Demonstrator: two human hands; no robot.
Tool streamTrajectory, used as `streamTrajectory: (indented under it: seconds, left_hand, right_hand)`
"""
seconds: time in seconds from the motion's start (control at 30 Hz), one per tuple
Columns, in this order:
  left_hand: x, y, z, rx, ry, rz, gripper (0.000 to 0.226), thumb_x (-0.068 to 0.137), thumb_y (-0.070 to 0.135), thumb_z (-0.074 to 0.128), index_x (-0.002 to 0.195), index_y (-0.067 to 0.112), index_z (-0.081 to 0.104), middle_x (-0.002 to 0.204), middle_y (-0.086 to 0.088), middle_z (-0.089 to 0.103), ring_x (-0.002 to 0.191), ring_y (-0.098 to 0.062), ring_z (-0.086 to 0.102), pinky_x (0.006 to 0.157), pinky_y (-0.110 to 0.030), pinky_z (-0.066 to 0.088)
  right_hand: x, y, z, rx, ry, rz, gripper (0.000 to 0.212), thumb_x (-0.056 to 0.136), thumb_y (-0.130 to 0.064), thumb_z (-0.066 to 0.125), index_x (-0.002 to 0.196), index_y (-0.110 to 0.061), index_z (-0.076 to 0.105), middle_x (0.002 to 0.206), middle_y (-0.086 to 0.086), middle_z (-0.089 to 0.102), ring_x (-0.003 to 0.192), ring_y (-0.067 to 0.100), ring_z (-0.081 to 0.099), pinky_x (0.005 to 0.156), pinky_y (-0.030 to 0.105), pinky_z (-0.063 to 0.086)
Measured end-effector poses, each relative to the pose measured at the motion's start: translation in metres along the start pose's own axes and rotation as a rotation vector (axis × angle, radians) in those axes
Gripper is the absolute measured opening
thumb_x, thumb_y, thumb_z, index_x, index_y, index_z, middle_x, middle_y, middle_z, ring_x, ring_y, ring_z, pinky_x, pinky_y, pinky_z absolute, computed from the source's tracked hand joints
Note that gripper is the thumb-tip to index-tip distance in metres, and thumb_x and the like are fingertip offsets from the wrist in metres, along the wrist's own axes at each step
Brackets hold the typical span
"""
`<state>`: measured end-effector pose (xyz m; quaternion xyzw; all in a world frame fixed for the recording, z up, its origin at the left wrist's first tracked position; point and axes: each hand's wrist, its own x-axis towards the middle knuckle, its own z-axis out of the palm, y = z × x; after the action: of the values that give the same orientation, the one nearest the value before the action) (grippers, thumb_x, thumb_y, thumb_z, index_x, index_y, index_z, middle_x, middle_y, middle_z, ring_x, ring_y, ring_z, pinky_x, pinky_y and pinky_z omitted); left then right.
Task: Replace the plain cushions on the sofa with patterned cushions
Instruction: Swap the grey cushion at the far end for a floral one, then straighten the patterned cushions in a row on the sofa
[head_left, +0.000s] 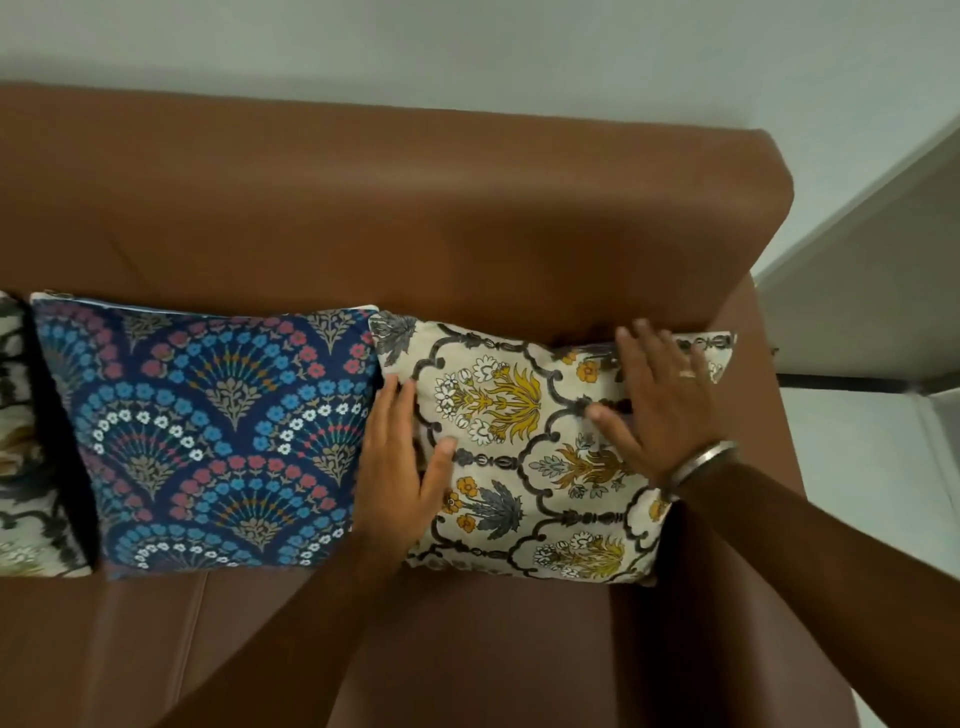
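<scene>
A cream cushion (524, 467) with yellow and grey flower prints leans against the back of the brown sofa (415, 218), at its right end. My left hand (400, 467) lies flat on the cushion's left edge, fingers apart. My right hand (660, 400) rests flat on its upper right part, fingers spread, holding nothing. A dark blue cushion (208, 436) with fan-shaped flower patterns stands just to the left, touching the cream one. Another cream patterned cushion (21, 447) shows at the left edge, mostly cut off.
The sofa's right armrest (748, 415) runs beside the cream cushion. A pale wall (467, 52) rises behind the sofa. A white floor (852, 467) and a dark strip lie to the right. The brown seat (363, 649) extends in front of the cushions.
</scene>
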<state>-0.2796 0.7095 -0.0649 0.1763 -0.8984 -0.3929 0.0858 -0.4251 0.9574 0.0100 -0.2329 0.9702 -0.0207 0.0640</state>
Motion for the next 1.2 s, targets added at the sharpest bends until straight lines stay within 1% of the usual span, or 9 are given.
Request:
streamTrajectory:
  seconds: [0.1,0.27,0.37,0.43,0.53,0.63,0.93,1.07,1.2]
  left_hand:
    - [-0.028,-0.029,-0.003,-0.196,-0.050,-0.219,0.076,0.093,0.065,0.039,0.154,0.021,0.030,0.156,-0.003,0.042,0.144,-0.017,0.037,0.117,-0.042,0.034]
    - [-0.026,-0.047,0.008,-0.363,-0.288,-0.273,0.059,0.091,0.062,0.054,0.142,0.035,0.042,0.137,0.017,0.056,0.127,0.000,0.052,0.106,-0.030,0.043]
    - [-0.021,-0.014,0.001,-0.401,-0.144,-0.282,0.044,0.091,0.048,0.063,0.129,0.032,0.047,0.122,0.016,0.061,0.118,-0.009,0.060,0.097,-0.033,0.051]
    - [-0.007,0.018,-0.015,-0.436,-0.057,-0.188,0.048,0.086,0.057,0.065,0.126,0.036,0.047,0.118,0.017,0.064,0.109,-0.002,0.063,0.088,-0.030,0.055]
    - [0.034,0.055,-0.042,-0.374,-0.034,0.007,0.065,0.083,0.069,0.062,0.133,0.031,0.047,0.123,0.009,0.065,0.112,-0.006,0.063,0.086,-0.028,0.053]
    - [0.071,0.065,-0.050,-0.107,-0.108,0.217,0.073,0.086,0.070,0.053,0.138,0.018,0.048,0.121,0.002,0.058,0.109,-0.018,0.060,0.088,-0.038,0.051]
    - [0.064,0.053,-0.046,0.073,-0.244,0.296,0.066,0.098,0.056,0.046,0.153,0.022,0.031,0.145,-0.009,0.050,0.130,-0.022,0.049,0.105,-0.042,0.042]
    - [0.025,0.029,-0.119,0.228,-0.080,0.249,0.065,0.100,0.055,0.039,0.148,0.012,0.041,0.145,-0.010,0.053,0.132,-0.028,0.049,0.107,-0.049,0.039]
    - [-0.001,-0.066,-0.218,0.368,0.147,0.109,0.058,0.100,0.049,0.044,0.140,0.006,0.047,0.138,-0.017,0.056,0.125,-0.035,0.053,0.101,-0.052,0.043]
  right_hand:
    - [0.022,-0.036,-0.004,-0.019,-0.025,-0.239,0.089,0.085,-0.079,0.019,0.149,-0.018,0.027,0.149,0.011,0.045,0.135,0.031,0.044,0.117,0.052,0.017]
    - [0.048,-0.062,0.002,-0.066,-0.136,-0.134,0.075,0.081,-0.077,0.034,0.123,-0.016,0.050,0.116,0.010,0.061,0.111,0.032,0.056,0.104,0.049,0.034]
    - [0.025,-0.053,-0.023,0.069,0.046,-0.101,0.041,0.088,-0.061,0.046,0.091,-0.020,0.045,0.081,0.003,0.053,0.083,0.029,0.057,0.072,0.037,0.033]
    - [0.003,-0.038,-0.047,0.144,0.244,-0.023,0.043,0.088,-0.061,0.046,0.086,-0.018,0.046,0.073,0.000,0.045,0.067,0.024,0.046,0.067,0.035,0.030]
    - [-0.024,-0.015,-0.071,0.301,0.400,0.134,0.057,0.086,-0.063,0.049,0.101,-0.008,0.053,0.083,0.011,0.056,0.071,0.030,0.054,0.066,0.036,0.039]
    - [-0.033,-0.009,-0.057,0.509,0.232,0.180,0.061,0.088,-0.056,0.054,0.124,-0.008,0.047,0.113,0.020,0.061,0.101,0.037,0.060,0.085,0.048,0.050]
    - [-0.048,-0.018,-0.017,0.361,0.158,0.333,0.084,0.087,-0.062,0.039,0.150,-0.009,0.022,0.155,0.021,0.031,0.144,0.040,0.026,0.115,0.061,0.020]
    - [-0.069,-0.073,-0.043,0.413,0.420,0.157,0.071,0.089,-0.049,0.047,0.146,-0.008,0.032,0.153,0.022,0.034,0.142,0.038,0.030,0.113,0.053,0.026]
    - [-0.050,-0.182,-0.023,0.536,0.203,-0.063,0.059,0.093,-0.049,0.044,0.135,-0.008,0.048,0.130,0.019,0.057,0.117,0.035,0.054,0.094,0.045,0.047]
